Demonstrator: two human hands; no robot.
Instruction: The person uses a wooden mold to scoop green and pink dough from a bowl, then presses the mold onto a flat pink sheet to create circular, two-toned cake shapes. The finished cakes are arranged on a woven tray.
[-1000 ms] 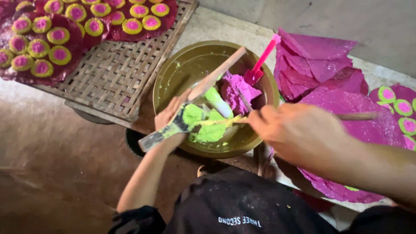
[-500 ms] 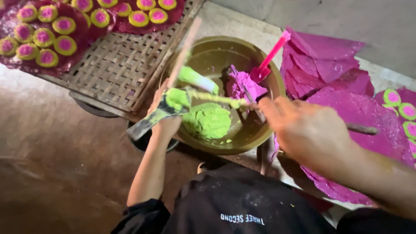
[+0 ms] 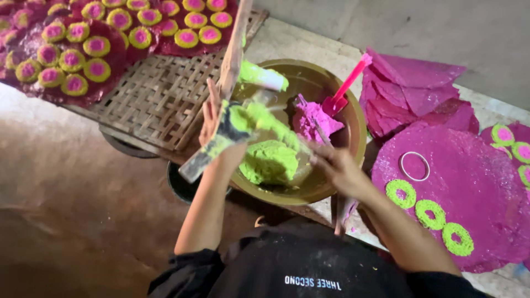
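My left hand [image 3: 216, 122] is closed around a flat, paste-smeared wooden paddle [image 3: 221, 140], fingers wrapped on its middle so that the blade sits tilted above the rim of the round brass-coloured metal bowl [image 3: 353, 118]; held there, anything dropping off it would land back in the bowl. My right hand [image 3: 337, 165] grips a thin stick [image 3: 287, 135], its green-coated end meeting the paddle, which reads as scraping paste across. The lump of green paste [image 3: 270, 161] lies in the near half of the bowl, directly beneath both tools. A smaller heap of pink paste [image 3: 312, 118] sits in the far half with a pink plastic scoop [image 3: 346, 87] propped in it, keeping the two colours apart. The bowl stands between a woven bamboo tray [image 3: 157, 102] at its left edge, carrying finished green-and-pink discs [image 3: 88, 58], and a round pink sheet [image 3: 469, 187] at its right edge, where green paste rings [image 3: 430, 214] and a metal ring mould [image 3: 414, 165] lie within reach of my right hand.
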